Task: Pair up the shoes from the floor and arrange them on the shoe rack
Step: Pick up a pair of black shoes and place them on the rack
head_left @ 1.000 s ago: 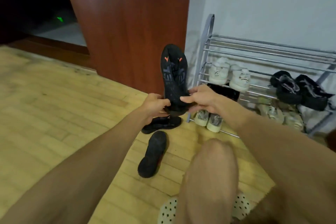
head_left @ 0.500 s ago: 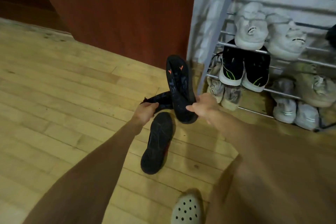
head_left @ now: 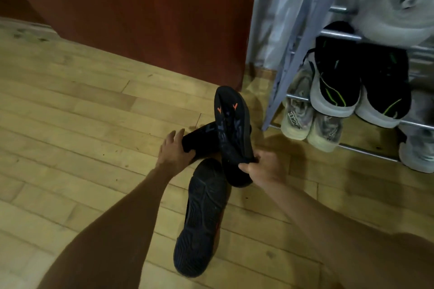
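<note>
My right hand [head_left: 265, 166] grips the heel end of a black shoe with orange marks on its sole [head_left: 232, 129], held sole-up just above the floor. My left hand [head_left: 173, 150] closes over the end of a second black shoe [head_left: 199, 138] lying on the floor behind it. A third black shoe [head_left: 202, 218] lies sole-up on the wooden floor between my forearms. The metal shoe rack [head_left: 291, 58] stands at the right, with pairs of shoes on its tiers.
A dark red wooden panel [head_left: 145, 14] rises behind the shoes. On the rack sit a black pair with green lines [head_left: 361, 82], a pale worn pair [head_left: 312, 122] on the lowest tier and grey shoes [head_left: 418, 155] at the far right. Wooden floor extends to the left.
The view has dropped closer to the floor. My right hand has lowered the orange-marked shoe. My left hand has let go of it and moved down onto the second black shoe.
</note>
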The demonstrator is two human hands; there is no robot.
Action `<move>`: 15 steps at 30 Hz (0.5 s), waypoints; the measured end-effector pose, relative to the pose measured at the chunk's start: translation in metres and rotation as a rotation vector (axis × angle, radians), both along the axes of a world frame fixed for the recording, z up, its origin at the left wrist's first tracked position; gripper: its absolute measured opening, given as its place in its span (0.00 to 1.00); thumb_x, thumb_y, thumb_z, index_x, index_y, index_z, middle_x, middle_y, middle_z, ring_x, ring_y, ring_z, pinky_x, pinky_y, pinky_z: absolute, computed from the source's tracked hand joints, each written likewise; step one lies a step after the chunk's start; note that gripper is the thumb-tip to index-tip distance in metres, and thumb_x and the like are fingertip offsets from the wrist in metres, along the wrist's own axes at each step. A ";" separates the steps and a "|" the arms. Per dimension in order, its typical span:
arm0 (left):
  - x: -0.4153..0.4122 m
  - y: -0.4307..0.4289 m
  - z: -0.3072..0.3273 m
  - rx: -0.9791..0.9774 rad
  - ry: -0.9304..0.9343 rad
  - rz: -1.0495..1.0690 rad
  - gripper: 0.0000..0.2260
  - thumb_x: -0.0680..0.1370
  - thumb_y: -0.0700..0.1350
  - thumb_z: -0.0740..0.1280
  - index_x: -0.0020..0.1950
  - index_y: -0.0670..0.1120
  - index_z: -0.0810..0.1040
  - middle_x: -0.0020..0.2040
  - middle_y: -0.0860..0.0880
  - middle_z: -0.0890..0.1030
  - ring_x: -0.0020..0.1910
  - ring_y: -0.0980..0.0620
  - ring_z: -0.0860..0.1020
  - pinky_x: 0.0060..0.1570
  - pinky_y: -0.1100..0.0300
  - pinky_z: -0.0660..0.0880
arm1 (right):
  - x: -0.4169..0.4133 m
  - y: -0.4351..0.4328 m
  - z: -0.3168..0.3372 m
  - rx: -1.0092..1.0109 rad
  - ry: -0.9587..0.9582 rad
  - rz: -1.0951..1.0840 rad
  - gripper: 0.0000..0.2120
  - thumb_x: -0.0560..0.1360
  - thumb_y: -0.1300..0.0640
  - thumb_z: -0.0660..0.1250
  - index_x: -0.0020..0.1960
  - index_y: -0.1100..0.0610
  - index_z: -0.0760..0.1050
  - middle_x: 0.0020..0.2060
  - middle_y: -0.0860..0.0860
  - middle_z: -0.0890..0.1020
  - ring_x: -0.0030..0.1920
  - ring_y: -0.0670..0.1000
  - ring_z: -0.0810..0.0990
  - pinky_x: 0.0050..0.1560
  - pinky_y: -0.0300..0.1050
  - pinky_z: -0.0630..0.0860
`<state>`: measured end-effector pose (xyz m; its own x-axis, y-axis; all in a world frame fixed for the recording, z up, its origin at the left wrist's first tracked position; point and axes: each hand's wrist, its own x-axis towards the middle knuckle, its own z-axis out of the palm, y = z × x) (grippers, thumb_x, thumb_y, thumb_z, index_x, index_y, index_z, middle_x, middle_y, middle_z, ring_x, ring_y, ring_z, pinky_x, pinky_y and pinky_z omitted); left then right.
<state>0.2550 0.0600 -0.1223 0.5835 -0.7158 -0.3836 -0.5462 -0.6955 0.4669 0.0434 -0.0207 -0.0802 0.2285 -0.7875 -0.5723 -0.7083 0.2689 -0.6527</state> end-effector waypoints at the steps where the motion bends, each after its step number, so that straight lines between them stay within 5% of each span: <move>1: 0.002 -0.004 -0.005 0.062 0.012 -0.015 0.36 0.73 0.50 0.68 0.77 0.46 0.56 0.75 0.41 0.60 0.73 0.40 0.61 0.72 0.44 0.59 | 0.000 -0.003 -0.003 0.001 -0.017 -0.002 0.16 0.69 0.58 0.75 0.56 0.52 0.82 0.49 0.50 0.85 0.51 0.52 0.82 0.48 0.43 0.77; 4: 0.005 -0.011 -0.018 0.132 0.039 0.032 0.37 0.73 0.48 0.69 0.77 0.45 0.54 0.72 0.40 0.66 0.69 0.39 0.67 0.67 0.44 0.66 | -0.003 -0.010 -0.008 0.006 -0.054 -0.029 0.16 0.69 0.57 0.75 0.56 0.53 0.82 0.48 0.50 0.85 0.51 0.51 0.83 0.46 0.41 0.76; 8: 0.001 -0.005 -0.025 0.326 -0.198 -0.005 0.35 0.73 0.53 0.70 0.75 0.46 0.56 0.64 0.40 0.71 0.63 0.40 0.71 0.59 0.45 0.71 | -0.003 -0.012 -0.018 0.018 -0.002 -0.066 0.15 0.69 0.54 0.75 0.55 0.54 0.82 0.49 0.51 0.85 0.51 0.53 0.83 0.47 0.42 0.75; 11: -0.007 0.003 -0.029 0.376 -0.150 0.007 0.28 0.75 0.56 0.67 0.68 0.41 0.67 0.62 0.38 0.70 0.62 0.38 0.70 0.59 0.45 0.71 | -0.004 -0.008 -0.021 0.015 0.051 -0.071 0.14 0.69 0.52 0.75 0.54 0.54 0.82 0.49 0.52 0.85 0.50 0.54 0.83 0.46 0.43 0.76; 15: -0.015 0.003 -0.027 0.378 -0.060 0.089 0.24 0.77 0.51 0.66 0.66 0.37 0.69 0.62 0.37 0.69 0.62 0.37 0.70 0.60 0.46 0.71 | -0.006 -0.009 -0.021 0.020 0.047 -0.028 0.15 0.69 0.54 0.75 0.55 0.54 0.81 0.51 0.52 0.85 0.52 0.54 0.83 0.51 0.46 0.79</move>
